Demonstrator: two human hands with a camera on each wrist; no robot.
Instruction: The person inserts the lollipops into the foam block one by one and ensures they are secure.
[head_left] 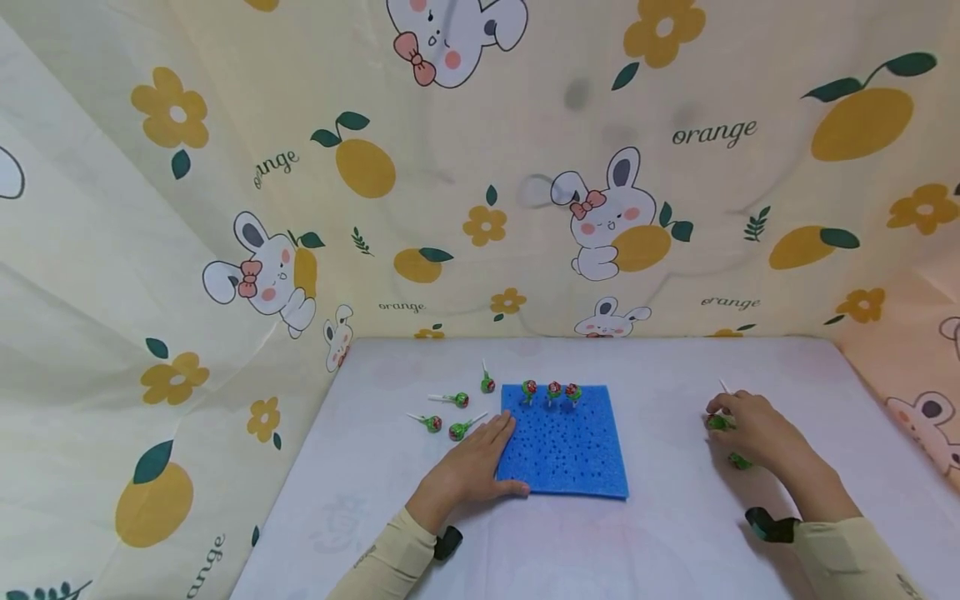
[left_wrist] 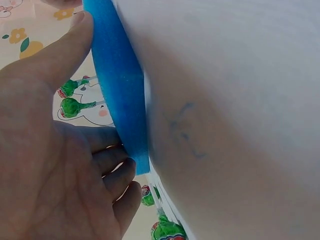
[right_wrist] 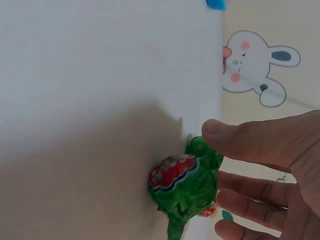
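My left hand (head_left: 468, 467) rests at the near left corner of a blue foam board (head_left: 566, 450) full of small holes, fingers along its left side and thumb by the front edge. Three lollipops (head_left: 553, 390) stand in the board's back row, heads up. At the right, my right hand (head_left: 753, 429) pinches a green-and-red wrapped lollipop (head_left: 720, 422) between thumb and fingers; its white stick points away. Another lollipop (head_left: 740, 461) lies just under that hand, its wrapped head (right_wrist: 182, 185) large in the right wrist view.
Several loose lollipops (head_left: 459, 400) lie on the white tabletop (head_left: 675, 533), left of the board. A printed cloth backdrop (head_left: 480, 275) rises behind the table and along both sides.
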